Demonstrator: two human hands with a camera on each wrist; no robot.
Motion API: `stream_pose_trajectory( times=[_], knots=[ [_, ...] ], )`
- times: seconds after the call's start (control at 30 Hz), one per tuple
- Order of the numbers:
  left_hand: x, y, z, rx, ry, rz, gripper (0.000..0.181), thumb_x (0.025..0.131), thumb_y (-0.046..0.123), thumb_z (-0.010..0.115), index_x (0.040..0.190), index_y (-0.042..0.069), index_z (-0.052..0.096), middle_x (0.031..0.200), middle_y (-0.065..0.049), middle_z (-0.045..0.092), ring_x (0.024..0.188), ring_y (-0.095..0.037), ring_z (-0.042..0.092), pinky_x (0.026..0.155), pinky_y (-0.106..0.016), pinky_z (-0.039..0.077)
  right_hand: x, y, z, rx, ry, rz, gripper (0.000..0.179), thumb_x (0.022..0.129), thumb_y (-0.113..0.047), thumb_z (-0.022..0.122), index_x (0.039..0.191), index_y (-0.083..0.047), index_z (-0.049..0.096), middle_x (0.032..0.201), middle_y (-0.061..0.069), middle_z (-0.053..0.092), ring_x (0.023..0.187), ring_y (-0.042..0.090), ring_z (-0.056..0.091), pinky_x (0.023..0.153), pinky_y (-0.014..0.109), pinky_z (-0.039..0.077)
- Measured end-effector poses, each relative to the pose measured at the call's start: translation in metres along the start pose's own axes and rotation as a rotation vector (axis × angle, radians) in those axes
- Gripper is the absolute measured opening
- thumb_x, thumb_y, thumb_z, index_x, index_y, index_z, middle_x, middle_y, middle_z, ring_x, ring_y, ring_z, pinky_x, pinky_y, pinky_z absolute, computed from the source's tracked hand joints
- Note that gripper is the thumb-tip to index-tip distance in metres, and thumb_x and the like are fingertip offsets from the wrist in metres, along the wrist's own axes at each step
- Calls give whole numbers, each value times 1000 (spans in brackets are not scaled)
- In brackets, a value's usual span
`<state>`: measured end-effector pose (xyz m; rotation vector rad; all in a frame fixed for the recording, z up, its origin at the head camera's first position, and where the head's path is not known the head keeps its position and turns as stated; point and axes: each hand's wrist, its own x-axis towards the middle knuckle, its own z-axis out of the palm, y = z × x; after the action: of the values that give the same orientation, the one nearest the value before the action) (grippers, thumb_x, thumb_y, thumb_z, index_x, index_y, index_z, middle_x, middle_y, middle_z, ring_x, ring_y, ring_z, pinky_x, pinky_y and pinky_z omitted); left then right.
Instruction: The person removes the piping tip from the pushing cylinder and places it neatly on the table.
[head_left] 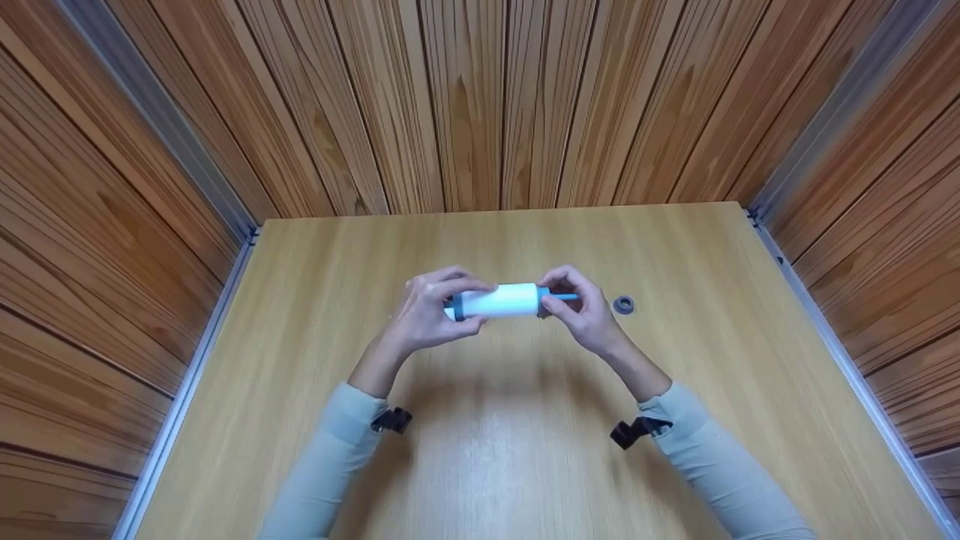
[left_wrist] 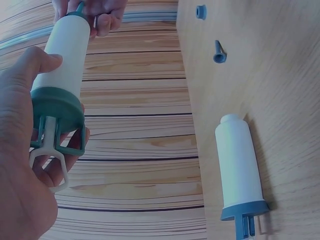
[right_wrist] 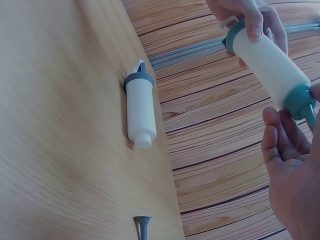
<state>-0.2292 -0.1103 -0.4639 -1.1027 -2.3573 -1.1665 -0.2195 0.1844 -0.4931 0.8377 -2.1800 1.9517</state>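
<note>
A large white plastic syringe [head_left: 499, 300] is held level above the table. My left hand [head_left: 431, 307] grips its barrel near the green collar [left_wrist: 57, 107], thumb on one side and fingers on the other. A white pull handle [left_wrist: 64, 169] sticks out behind that collar. At the other end, my right hand [head_left: 589, 315] pinches the blue-green nozzle cap [right_wrist: 299, 100] between thumb and fingers; the thin tip [head_left: 566, 296] points right. Whether the cap is fully seated cannot be told.
A second white syringe [left_wrist: 237, 165] with a blue-grey collar lies on the wooden table [head_left: 480, 465]. Beyond its bare front end lie a loose blue-grey nozzle [left_wrist: 219, 54] and a small ring [head_left: 623, 304]. Wood-panelled walls [head_left: 465, 112] border the table.
</note>
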Motion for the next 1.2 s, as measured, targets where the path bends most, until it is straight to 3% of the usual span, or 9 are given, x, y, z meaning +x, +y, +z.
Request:
stream_pose_trajectory(
  times=[0.53,1.2],
  knots=[
    [-2,-2,1,3,-13,-39,37,90,19,92,125,10,85,121,-15,83,105,-34,80,90,-44,66,-1,3,0,20,-23,-48,28,100,15,65,126,19,56,119,-11,67,99,5,73,86,20,65],
    [-1,-2,-2,11,-13,-37,36,90,20,92,124,10,85,119,-15,83,104,-33,81,89,-43,66,1,1,1,-35,5,52,23,108,6,60,129,15,58,117,-4,67,99,9,73,84,23,67]
  ],
)
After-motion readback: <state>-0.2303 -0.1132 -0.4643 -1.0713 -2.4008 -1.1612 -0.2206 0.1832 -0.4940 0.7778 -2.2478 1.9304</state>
